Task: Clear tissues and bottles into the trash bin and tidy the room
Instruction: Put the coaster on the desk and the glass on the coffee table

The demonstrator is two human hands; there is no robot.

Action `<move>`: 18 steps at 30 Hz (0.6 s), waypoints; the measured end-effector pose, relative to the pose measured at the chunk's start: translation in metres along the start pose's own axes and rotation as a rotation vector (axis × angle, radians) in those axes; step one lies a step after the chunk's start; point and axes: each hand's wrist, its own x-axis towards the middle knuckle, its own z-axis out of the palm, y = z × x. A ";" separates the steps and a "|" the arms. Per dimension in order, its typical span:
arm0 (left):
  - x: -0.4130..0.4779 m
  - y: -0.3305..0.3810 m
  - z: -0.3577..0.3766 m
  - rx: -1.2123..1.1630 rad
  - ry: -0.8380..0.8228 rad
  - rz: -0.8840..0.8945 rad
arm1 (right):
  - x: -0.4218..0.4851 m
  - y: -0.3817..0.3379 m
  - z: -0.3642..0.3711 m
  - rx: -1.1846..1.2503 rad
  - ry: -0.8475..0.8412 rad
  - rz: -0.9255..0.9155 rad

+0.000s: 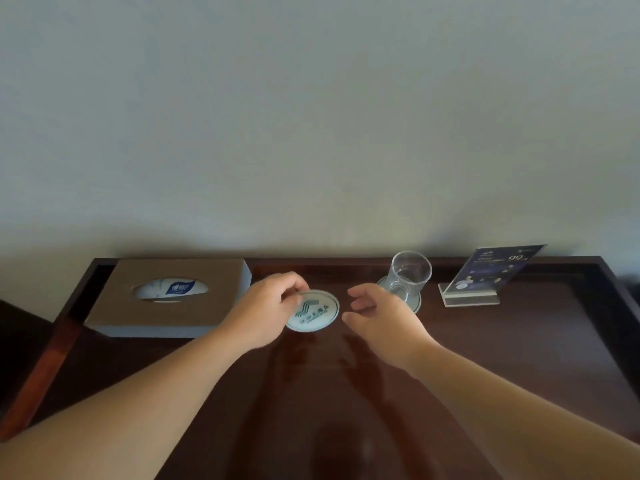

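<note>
"99" legible on the dark sign card

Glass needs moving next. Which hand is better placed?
Right, probably. The right hand is open, holding nothing, and sits just beside the glass. The left hand is busy pinching the round coaster and is farther from it.

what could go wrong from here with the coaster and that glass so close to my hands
1. The left hand pinches only the edge of the round coaster, which seems lifted off the table. That light grip may let it slip and drop.
2. The open right hand is right beside the clear glass standing on a second coaster. A careless sweep might tip it.
</note>
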 end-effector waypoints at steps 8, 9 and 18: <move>0.050 -0.016 0.009 0.022 -0.076 0.066 | 0.032 0.010 0.021 -0.012 0.074 0.071; 0.055 -0.019 0.012 0.021 -0.084 0.075 | 0.036 0.012 0.024 -0.011 0.088 0.078; 0.076 -0.038 0.033 -0.092 -0.035 0.017 | 0.060 0.023 0.036 0.008 0.121 0.141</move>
